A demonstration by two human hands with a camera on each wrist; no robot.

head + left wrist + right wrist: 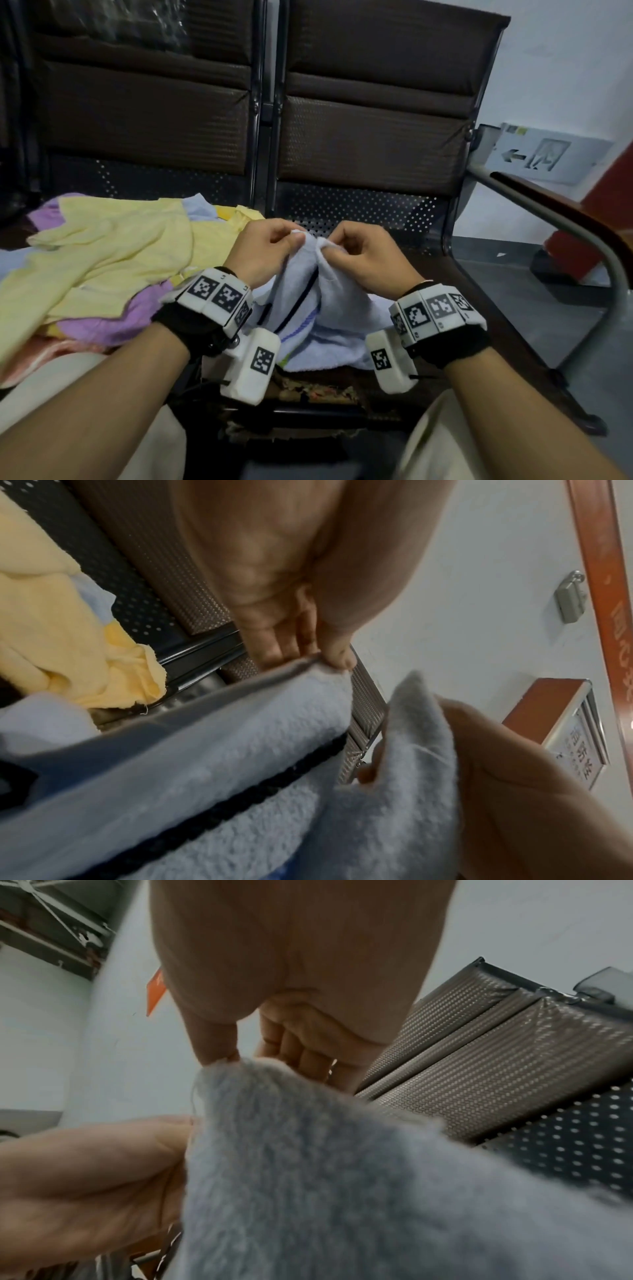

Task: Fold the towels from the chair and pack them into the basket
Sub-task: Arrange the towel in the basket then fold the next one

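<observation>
A pale blue towel [329, 308] with a dark stripe hangs over the right chair seat, lifted at its top edge. My left hand [270, 250] pinches one bit of that edge and my right hand [356, 253] pinches the edge right beside it, the two hands almost touching. In the left wrist view the thumb and fingers clamp the towel [212, 764] hem. The right wrist view shows thumb and fingertips nipping the fluffy towel [308, 1164] corner. A heap of yellow, purple, blue and pink towels [102, 267] lies on the left seat. No basket is in view.
Dark padded chair backs [370, 130] stand close behind the hands. A curved metal and wood armrest [565, 219] bounds the right seat. Grey floor [534, 308] lies to the right. My light trouser legs [445, 442] sit at the bottom edge.
</observation>
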